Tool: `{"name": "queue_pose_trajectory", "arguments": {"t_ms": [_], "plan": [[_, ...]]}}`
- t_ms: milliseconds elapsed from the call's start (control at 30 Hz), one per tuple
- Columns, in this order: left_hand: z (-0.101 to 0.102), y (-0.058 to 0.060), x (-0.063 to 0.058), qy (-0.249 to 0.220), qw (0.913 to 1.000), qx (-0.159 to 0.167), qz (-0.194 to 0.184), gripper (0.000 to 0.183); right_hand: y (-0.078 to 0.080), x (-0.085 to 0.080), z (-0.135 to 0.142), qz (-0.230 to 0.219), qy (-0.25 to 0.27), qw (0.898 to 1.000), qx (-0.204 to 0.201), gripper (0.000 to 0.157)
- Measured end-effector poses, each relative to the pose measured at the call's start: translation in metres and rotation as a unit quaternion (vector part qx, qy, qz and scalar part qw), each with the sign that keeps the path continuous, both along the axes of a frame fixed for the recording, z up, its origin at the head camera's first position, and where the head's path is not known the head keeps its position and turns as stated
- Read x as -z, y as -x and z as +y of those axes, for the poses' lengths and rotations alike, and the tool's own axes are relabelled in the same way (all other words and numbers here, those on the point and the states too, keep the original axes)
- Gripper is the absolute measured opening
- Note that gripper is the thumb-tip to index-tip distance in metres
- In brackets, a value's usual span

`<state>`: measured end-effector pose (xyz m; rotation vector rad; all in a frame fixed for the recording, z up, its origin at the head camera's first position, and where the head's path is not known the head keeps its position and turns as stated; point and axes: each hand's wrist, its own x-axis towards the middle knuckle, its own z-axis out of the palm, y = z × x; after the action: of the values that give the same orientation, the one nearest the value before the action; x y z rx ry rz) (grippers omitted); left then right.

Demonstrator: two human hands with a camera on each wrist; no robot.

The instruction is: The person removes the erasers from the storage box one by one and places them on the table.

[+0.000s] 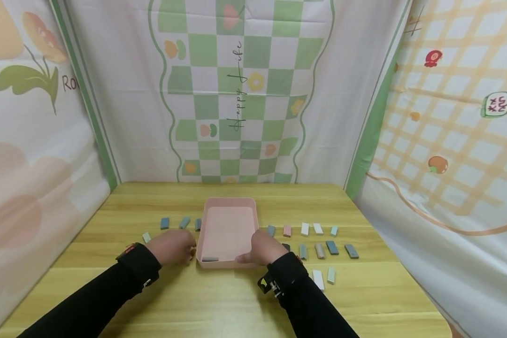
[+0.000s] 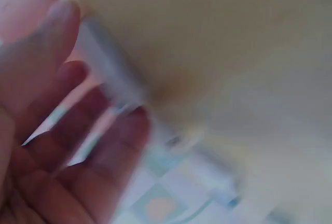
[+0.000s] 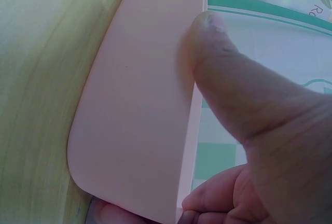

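A shallow pink tray [image 1: 230, 225] sits mid-table with a dark grey block [image 1: 210, 259] lying in its near left corner. My right hand [image 1: 265, 249] grips the tray's near right corner; in the right wrist view its thumb [image 3: 220, 53] lies over the near wall's rim and its fingers curl around the side. At the tray's left side is my left hand [image 1: 173, 246], fingers bent. The blurred left wrist view shows its thumb [image 2: 54, 35] and fingers apart beside a grey block [image 2: 111, 58], with no block pinched between them.
Left of the tray lie a blue block [image 1: 165, 223], a teal block [image 1: 184, 222] and a pale green block [image 1: 146, 237]. Several more blocks lie to the right, including a pink block [image 1: 287, 230] and a white block [image 1: 318, 280]. Printed curtains [image 1: 131, 94] enclose the wooden table [image 1: 236, 305].
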<state>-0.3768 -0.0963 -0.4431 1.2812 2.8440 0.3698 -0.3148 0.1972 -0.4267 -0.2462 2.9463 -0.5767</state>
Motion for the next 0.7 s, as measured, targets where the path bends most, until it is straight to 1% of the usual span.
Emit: {"name": "queue_pose_trajectory", "arguments": {"t_ms": [67,100,133,167,233,267,333,367,467,500,600,667,700], "plan": [[0.003,-0.005,-0.010,0.000,0.9998,-0.019,0.005,0.013,0.001,0.001,0.000,-0.001,0.001,1.000,-0.004,0.051],[0.006,-0.007,-0.014,-0.004,0.9997,-0.021,0.013,0.018,0.001,0.001,0.000,-0.002,0.002,1.000,-0.004,0.051],[0.010,-0.009,-0.019,-0.012,0.9996,-0.013,0.022,0.021,0.002,0.002,0.000,-0.001,0.004,1.000,-0.006,0.051],[0.015,-0.010,-0.022,-0.015,0.9992,0.001,0.038,0.024,0.002,0.002,0.000,0.000,0.004,1.000,-0.008,0.050],[0.028,-0.012,-0.025,-0.016,0.9980,0.031,0.051,0.026,0.002,0.002,0.000,0.000,0.006,1.000,-0.010,0.048],[0.035,-0.012,-0.025,-0.011,0.9973,0.050,0.054,0.026,0.003,0.002,0.000,-0.002,0.006,1.000,-0.010,0.047],[0.049,-0.011,-0.023,0.013,0.9938,0.089,0.065,0.024,0.002,0.002,0.000,-0.007,0.003,1.000,-0.007,0.047],[0.055,-0.009,-0.021,0.029,0.9921,0.103,0.066,0.023,0.002,0.001,0.000,-0.008,0.001,1.000,-0.006,0.049],[0.068,-0.005,-0.017,0.067,0.9875,0.136,0.044,0.018,0.002,0.002,0.000,-0.007,-0.001,1.000,-0.009,0.052],[0.070,-0.003,-0.016,0.074,0.9869,0.140,0.032,0.019,0.002,0.002,0.000,-0.005,0.000,1.000,-0.012,0.053],[0.073,0.002,-0.015,0.086,0.9854,0.145,-0.020,0.023,0.001,0.002,0.000,0.000,0.001,1.000,-0.016,0.052],[0.073,0.005,-0.016,0.095,0.9830,0.152,-0.039,0.023,0.001,0.002,0.001,0.000,0.003,1.000,-0.013,0.050],[0.074,0.006,-0.017,0.101,0.9811,0.160,-0.040,0.024,0.001,0.001,0.002,0.000,0.004,1.000,-0.012,0.050]]}}
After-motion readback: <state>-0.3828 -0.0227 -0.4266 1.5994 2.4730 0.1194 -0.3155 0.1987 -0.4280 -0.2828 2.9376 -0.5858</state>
